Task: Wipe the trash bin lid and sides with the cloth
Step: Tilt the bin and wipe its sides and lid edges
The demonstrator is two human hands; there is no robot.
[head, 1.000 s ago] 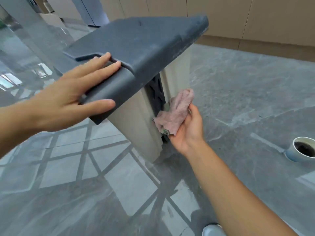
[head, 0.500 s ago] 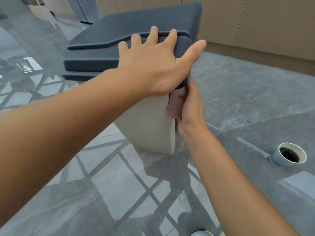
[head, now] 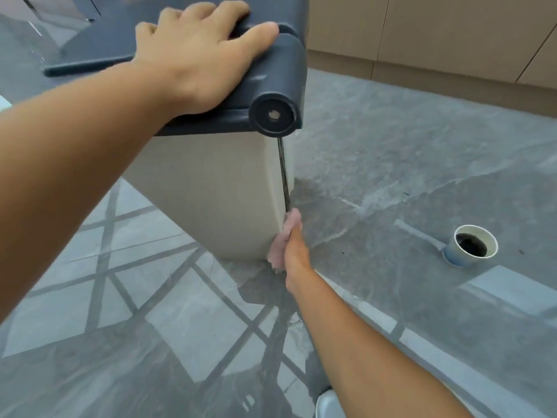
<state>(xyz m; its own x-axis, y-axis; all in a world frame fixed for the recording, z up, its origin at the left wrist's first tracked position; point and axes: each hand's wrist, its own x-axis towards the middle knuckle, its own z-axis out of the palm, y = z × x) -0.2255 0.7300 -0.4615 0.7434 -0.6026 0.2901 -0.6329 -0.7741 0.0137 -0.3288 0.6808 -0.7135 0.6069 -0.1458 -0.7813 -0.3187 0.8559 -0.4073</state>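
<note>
Head view, right hand mostly hiding pink cloth, bin top cropped

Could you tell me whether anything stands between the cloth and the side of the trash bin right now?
Nothing visible does: the right hand presses the pink cloth straight against the bin's beige side, low at its corner.

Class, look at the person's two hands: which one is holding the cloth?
The right hand, low against the bin's bottom corner, presses the pink cloth there; the left hand lies flat on the dark lid.
</note>
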